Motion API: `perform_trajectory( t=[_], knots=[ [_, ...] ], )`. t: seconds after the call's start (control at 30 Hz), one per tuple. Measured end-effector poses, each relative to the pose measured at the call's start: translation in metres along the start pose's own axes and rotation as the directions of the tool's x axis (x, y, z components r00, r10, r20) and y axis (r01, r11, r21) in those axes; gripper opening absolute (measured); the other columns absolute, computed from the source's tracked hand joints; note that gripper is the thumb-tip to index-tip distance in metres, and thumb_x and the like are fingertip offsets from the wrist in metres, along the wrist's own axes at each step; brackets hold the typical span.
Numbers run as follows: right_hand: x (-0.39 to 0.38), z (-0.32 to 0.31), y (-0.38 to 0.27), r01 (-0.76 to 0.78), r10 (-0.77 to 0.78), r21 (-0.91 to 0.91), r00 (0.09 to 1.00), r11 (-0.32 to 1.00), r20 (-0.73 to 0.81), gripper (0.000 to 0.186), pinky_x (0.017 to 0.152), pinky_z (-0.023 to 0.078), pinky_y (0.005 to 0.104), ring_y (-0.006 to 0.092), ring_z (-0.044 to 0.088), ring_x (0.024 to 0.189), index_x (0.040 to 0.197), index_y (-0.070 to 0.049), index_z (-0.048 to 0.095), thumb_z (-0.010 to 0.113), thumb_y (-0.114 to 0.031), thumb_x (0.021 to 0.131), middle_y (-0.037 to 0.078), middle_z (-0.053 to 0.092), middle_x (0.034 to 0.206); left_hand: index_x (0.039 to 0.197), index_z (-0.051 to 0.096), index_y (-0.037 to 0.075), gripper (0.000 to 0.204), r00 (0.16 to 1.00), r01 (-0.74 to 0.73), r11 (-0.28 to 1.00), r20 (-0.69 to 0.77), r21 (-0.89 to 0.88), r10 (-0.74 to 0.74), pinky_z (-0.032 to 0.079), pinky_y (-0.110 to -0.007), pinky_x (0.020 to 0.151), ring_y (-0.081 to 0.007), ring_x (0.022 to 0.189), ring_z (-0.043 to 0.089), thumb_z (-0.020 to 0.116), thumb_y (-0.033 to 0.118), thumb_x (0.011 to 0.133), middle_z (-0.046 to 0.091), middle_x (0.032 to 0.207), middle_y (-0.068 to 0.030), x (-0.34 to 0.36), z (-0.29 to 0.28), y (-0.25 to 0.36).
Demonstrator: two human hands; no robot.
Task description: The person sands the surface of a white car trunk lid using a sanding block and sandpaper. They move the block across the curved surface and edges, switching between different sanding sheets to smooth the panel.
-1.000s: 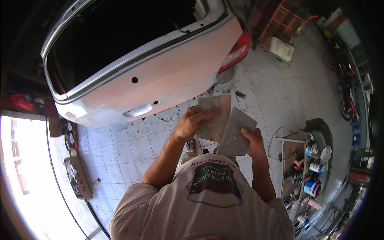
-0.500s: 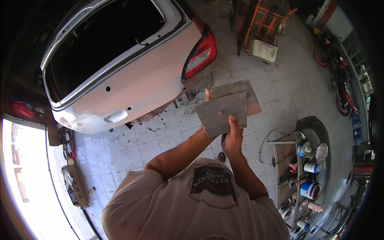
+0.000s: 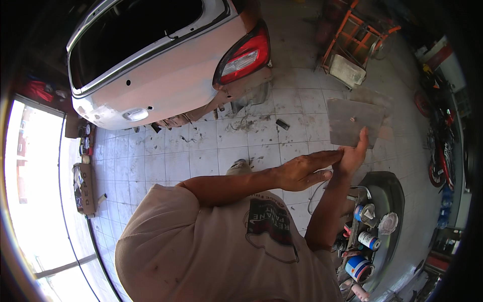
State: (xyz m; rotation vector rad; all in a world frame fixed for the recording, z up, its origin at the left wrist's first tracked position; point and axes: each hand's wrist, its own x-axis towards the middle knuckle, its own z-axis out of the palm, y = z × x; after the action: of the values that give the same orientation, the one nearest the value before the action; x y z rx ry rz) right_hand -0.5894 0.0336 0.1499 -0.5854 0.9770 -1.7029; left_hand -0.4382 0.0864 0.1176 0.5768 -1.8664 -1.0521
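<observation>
Right hand (image 3: pixel 353 153) fingers pinch the grey sheet's (image 3: pixel 354 122) lower edge; the grip underneath is hidden. Left hand (image 3: pixel 302 171) is flat, fingers extended, empty.

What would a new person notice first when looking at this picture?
The eye goes first to the white car with its red tail light, filling the upper left above the tiled floor. Next comes the grey sheet held up at the right by the right hand, with the left hand flat just beside it. At the lower right stands a rack of paint cans.
</observation>
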Motion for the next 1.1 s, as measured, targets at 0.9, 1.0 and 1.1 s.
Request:
perform_trajectory(
  t=[0.9, 1.0, 1.1],
  knots=[
    [0.262, 0.114, 0.052, -0.270, 0.300, -0.167, 0.934, 0.948, 0.192, 0.056, 0.111, 0.047, 0.0467, 0.0335, 0.057, 0.131, 0.150, 0.001, 0.045, 0.060, -0.029, 0.105, 0.020, 0.053, 0.150, 0.128, 0.065, 0.003, 0.054, 0.935, 0.168, 0.985, -0.322, 0.032, -0.149, 0.045, -0.045, 0.112, -0.0324, 0.138, 0.054, 0.057, 0.052, 0.106, 0.060, 0.136, -0.0161, 0.193, -0.230, -0.224],
    [0.309, 0.114, 0.074, 0.058, 0.374, -0.540, 0.659, 0.839, 0.653, 0.045, 0.106, 0.049, 0.0445, 0.0340, 0.062, 0.124, 0.139, 0.006, 0.056, 0.064, -0.019, 0.103, 0.022, 0.061, 0.139, 0.107, 0.074, 0.001, 0.043, 0.738, 0.304, 0.841, -0.448, -0.448, -0.505, 0.052, -0.036, 0.094, -0.0204, 0.113, 0.065, 0.065, 0.043, 0.104, 0.072, 0.103, -0.0079, 0.163, -0.272, -0.209],
    [0.362, 0.146, 0.109, 0.596, 0.398, -0.291, -0.052, 0.748, 0.916, 0.033, 0.100, 0.052, 0.0427, 0.0349, 0.066, 0.115, 0.128, 0.008, 0.064, 0.065, -0.013, 0.102, 0.022, 0.069, 0.125, 0.110, 0.074, 0.001, 0.037, 0.608, 0.274, 0.778, -0.526, -0.565, -0.595, 0.052, -0.030, 0.081, -0.0133, 0.092, 0.065, 0.066, 0.036, 0.105, 0.071, 0.099, -0.0048, 0.153, -0.273, -0.180]
  ],
)
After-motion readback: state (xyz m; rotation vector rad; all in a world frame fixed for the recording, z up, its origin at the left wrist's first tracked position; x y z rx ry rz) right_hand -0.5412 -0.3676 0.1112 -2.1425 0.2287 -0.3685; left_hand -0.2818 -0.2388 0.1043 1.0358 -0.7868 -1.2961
